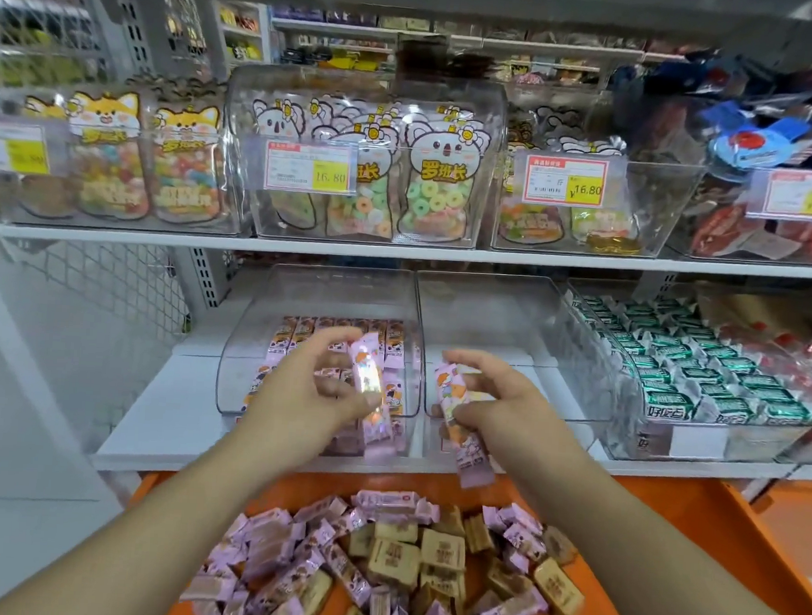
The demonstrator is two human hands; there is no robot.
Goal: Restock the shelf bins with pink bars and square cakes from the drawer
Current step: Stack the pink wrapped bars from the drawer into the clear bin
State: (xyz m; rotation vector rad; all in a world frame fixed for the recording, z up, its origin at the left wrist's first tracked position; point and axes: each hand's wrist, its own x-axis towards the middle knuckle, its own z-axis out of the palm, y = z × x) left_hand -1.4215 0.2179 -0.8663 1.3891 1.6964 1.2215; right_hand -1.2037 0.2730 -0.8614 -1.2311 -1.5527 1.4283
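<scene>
Pink bars — one in your left hand (313,392), pinched, long axis 12-to-6; one in your right hand (498,403), pinched, tilted 11-to-5. Bar bin (238,382) lies at 12, left hand nearer — drawer (695,524) stock at 6.

Glossy pink bars (369,390), clear plastic bin (250,340)

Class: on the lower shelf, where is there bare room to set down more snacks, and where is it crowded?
Free: the clear middle bin, bare behind the right hand, and the white shelf left of the pink-bar bin. Crowded: the green-packet bin and the drawer.
</scene>
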